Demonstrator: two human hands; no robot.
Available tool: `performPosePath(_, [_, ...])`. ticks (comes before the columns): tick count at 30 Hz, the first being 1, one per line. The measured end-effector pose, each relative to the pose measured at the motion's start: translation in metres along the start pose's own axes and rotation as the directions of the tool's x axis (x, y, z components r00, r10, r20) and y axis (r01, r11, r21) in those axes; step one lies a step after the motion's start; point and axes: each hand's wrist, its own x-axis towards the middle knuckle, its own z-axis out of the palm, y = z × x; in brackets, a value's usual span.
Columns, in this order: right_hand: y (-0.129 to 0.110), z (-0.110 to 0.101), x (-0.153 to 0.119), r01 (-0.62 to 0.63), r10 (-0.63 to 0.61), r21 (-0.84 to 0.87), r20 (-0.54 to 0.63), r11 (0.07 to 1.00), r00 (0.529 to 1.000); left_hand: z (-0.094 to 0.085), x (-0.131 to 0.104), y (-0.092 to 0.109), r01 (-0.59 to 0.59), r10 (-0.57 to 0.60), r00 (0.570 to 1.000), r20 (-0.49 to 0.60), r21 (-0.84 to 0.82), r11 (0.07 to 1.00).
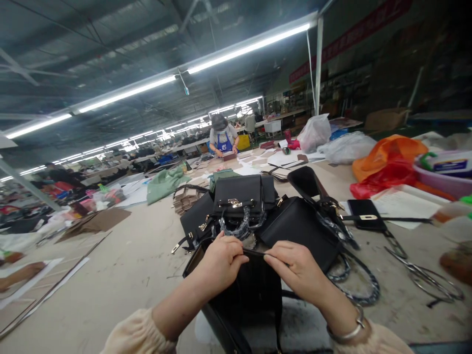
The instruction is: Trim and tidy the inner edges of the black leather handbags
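A black handbag [243, 295] stands before me at the near edge, its upper rim pinched between the fingers of both hands. My left hand [223, 258] is closed on the rim at the left, thumb on top. On the right part of the same rim, my right hand [291, 265] is closed with thumb and forefinger together. Just beyond lies a heap of black handbags: one with a gold clasp [238, 194] faces me, and another black bag [300, 231] leans to the right. Plastic-wrapped handles [359, 295] curl out beside my right hand.
Scissors [424, 280] and a black phone [365, 214] lie at the right. Farther right are orange and red plastic bags [387, 157] and a purple basin [452, 182]. A green cloth [165, 183] lies at the left. Across the table a person in a blue apron [224, 140] works.
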Motion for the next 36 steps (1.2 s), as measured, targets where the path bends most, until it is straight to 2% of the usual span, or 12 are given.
performPosePath(9, [-0.004,0.001,0.0,-0.033,0.032,0.015,0.021,0.999,0.999,0.0,0.0,-0.002,0.027,-0.028,0.999,-0.026,-0.013,1.0])
performPosePath(15, [-0.014,0.002,0.002,-0.042,0.024,0.1,0.171,0.994,0.985,0.002,-0.004,0.001,-0.002,0.002,1.0,-0.008,-0.012,1.0])
performPosePath(22, [-0.015,-0.005,-0.001,-0.003,-0.021,0.109,0.22,0.994,0.975,0.0,-0.003,0.004,0.007,-0.007,1.0,0.01,-0.002,1.0])
performPosePath(28, [-0.012,0.007,0.001,-0.142,0.139,0.04,0.072,0.989,0.988,0.003,0.006,0.004,0.004,-0.005,1.0,0.018,0.035,0.999])
performPosePath(33, [-0.008,0.019,0.006,-0.147,0.148,0.046,-0.025,0.988,0.989,0.005,0.006,0.002,-0.01,0.01,1.0,0.007,0.038,0.999])
performPosePath(36, [-0.007,0.02,0.008,-0.154,0.156,0.06,-0.041,0.986,0.987,0.004,0.005,0.002,-0.003,0.002,1.0,0.015,0.04,0.999])
